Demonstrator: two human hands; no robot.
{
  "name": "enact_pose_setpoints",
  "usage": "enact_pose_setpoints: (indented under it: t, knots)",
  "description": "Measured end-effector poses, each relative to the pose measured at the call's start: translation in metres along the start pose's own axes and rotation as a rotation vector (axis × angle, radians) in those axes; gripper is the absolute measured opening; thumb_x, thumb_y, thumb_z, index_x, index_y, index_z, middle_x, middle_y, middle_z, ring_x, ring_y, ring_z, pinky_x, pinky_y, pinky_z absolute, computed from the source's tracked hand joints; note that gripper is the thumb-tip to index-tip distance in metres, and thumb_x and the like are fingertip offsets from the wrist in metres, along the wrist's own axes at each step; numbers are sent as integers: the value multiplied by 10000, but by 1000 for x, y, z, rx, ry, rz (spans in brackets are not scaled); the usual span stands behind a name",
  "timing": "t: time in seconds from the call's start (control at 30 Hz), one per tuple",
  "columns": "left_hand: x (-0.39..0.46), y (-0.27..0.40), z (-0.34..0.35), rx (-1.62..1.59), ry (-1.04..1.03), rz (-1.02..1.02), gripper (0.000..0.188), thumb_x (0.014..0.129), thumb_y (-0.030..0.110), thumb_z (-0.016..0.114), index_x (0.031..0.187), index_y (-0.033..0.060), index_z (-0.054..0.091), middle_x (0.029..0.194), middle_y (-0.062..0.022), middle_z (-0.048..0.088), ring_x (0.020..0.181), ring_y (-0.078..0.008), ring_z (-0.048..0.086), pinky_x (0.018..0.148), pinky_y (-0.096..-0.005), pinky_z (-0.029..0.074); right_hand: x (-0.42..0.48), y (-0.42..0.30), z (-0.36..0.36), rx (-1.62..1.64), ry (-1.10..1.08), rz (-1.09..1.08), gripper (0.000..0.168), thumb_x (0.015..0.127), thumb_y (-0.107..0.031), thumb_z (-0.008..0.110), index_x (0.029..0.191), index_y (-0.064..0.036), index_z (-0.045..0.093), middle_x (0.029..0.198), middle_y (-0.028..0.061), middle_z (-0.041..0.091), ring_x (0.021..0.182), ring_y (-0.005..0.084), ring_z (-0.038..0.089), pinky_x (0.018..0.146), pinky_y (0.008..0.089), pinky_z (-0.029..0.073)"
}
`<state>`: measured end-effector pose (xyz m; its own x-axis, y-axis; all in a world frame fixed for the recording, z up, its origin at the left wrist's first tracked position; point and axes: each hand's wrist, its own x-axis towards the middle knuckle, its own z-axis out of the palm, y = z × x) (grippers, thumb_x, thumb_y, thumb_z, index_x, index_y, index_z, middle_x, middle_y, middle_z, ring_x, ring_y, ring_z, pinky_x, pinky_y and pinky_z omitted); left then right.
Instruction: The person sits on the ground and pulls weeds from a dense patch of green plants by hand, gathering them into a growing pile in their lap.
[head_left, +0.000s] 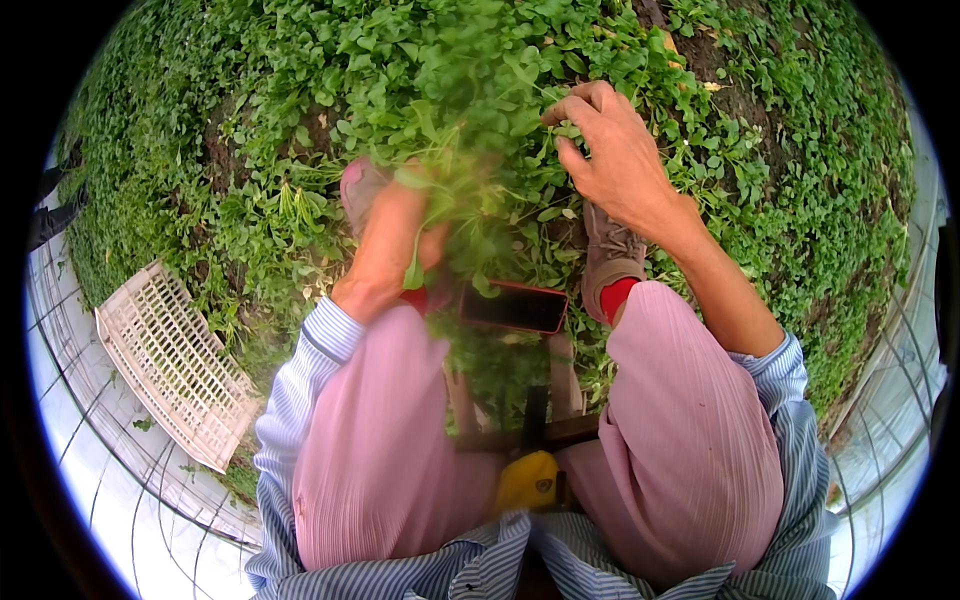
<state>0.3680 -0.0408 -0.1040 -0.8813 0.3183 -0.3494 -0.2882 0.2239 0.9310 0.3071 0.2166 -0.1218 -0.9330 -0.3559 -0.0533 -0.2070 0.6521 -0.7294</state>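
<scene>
Low leafy green plants (360, 82) cover the ground before me. My left hand (401, 225), partly hidden and blurred, holds a bunch of uprooted greens (461, 191) between my shins, above my left shoe. To the right, my right hand (611, 146) hovers over the foliage by my right shoe (611, 251), thumb and fingers apart and curved; a thin stem shows near its fingertips. A phone with a red edge (514, 306) lies dark screen up between my feet.
A white plastic slatted crate (176, 367) rests at the left. Under me is a wooden stool frame (562, 382). Bare soil (701, 56) shows at the upper right. At the far left edge, another person's dark-clad feet (56, 214) are partly visible.
</scene>
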Motion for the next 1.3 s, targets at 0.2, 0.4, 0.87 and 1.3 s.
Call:
enact_pose_setpoints:
  t: [0.2, 0.4, 0.87, 1.3]
  knots:
    - [1, 5, 4, 42, 41, -184, 481, 1013, 470, 387, 1200, 64, 566, 962, 2, 599, 680, -82, 485, 556, -224, 374, 9, -36, 18, 345, -219, -52, 262, 853, -272, 656, 965, -37, 687, 953, 158, 604, 932, 336, 580, 836, 422, 463]
    - [0, 0, 7, 102, 8, -94, 518, 1001, 512, 389, 1218, 67, 540, 922, 10, 581, 598, -71, 440, 475, -219, 321, 10, -37, 12, 374, -107, 111, 216, 836, -199, 621, 926, -2, 622, 945, 170, 601, 898, 327, 588, 790, 403, 474]
    - [2, 11, 2, 239, -80, -80, 419, 1036, 340, 423, 1291, 16, 498, 1219, -69, 589, 984, -138, 572, 872, -284, 480, 4, -27, 10, 241, -99, -333, 162, 784, -92, 708, 941, -123, 681, 1019, 79, 593, 977, 282, 568, 810, 388, 488]
    - [1, 5, 10, -197, -50, 15, 411, 1046, 319, 405, 1300, 10, 497, 1295, -113, 590, 1076, -211, 609, 919, -325, 485, 0, -18, 14, 421, 104, 125, 139, 905, -84, 611, 991, 18, 574, 918, 177, 647, 859, 319, 622, 768, 389, 496]
